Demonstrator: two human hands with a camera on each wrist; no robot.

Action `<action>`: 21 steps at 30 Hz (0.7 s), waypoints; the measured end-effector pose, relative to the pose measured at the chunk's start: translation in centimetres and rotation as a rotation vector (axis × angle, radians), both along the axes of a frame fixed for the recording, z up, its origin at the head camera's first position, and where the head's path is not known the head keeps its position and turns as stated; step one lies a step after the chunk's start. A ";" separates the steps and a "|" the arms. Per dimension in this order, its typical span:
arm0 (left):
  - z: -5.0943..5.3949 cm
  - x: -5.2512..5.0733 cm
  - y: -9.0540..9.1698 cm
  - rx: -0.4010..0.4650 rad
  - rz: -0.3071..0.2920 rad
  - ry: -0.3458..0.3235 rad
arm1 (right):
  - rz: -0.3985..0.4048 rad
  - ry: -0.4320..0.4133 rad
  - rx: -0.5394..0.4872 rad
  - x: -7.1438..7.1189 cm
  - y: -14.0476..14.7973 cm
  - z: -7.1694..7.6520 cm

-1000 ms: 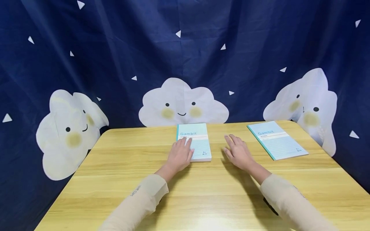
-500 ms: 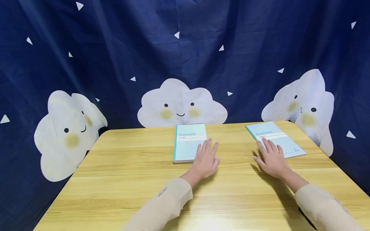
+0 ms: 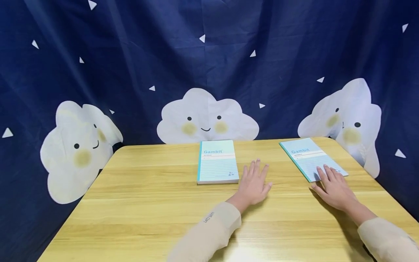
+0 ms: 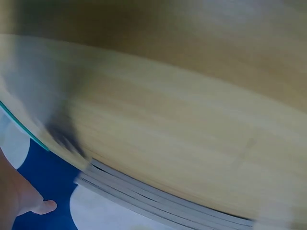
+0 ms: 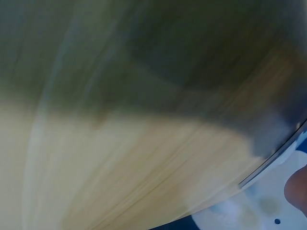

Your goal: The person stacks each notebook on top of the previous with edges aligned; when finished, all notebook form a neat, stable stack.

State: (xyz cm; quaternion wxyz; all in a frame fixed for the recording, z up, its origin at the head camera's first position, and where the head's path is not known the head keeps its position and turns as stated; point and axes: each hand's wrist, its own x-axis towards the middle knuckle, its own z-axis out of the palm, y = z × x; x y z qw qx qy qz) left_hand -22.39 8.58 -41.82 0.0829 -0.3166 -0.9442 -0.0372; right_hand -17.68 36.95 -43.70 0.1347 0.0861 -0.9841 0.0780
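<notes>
In the head view a stack of light blue "Gambit" notebooks (image 3: 217, 167) lies near the table's back edge, its layered edges (image 4: 158, 196) visible in the left wrist view. Just right of the stack is my left hand (image 3: 251, 186), fingers straight and spread, holding nothing. Farther right, another "Gambit" notebook (image 3: 306, 156) lies at an angle with its teal spine to the left. My right hand (image 3: 336, 191) has its fingertips over that notebook's near edge; whether they touch it I cannot tell. Only a thumb (image 4: 44, 207) shows in the left wrist view.
The wooden table (image 3: 137, 203) has rounded back corners. Behind it hangs a dark blue curtain (image 3: 137, 47) with smiling white clouds (image 3: 206, 109) and small white triangles.
My left hand has left the notebook stack and moved right, past its right edge. My right hand has moved right, from between the notebooks to the right notebook. Both notebook piles look nearly unmoved.
</notes>
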 end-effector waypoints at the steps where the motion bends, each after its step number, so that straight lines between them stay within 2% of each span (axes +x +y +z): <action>1: -0.1 0.1 0.4 -0.006 -0.001 -0.001 | -0.002 -0.004 0.004 0.0 0.3 -0.1; 6: -0.5 0.6 2.2 -0.034 -0.009 -0.003 | -0.022 -0.042 0.016 0.1 1.3 -0.3; 13: -0.9 1.1 4.0 -0.052 -0.009 -0.026 | -0.061 -0.155 0.016 0.1 2.3 -0.4; 21: -0.9 1.4 5.2 -0.095 -0.017 -0.054 | -0.073 -0.171 0.041 0.4 2.2 -0.4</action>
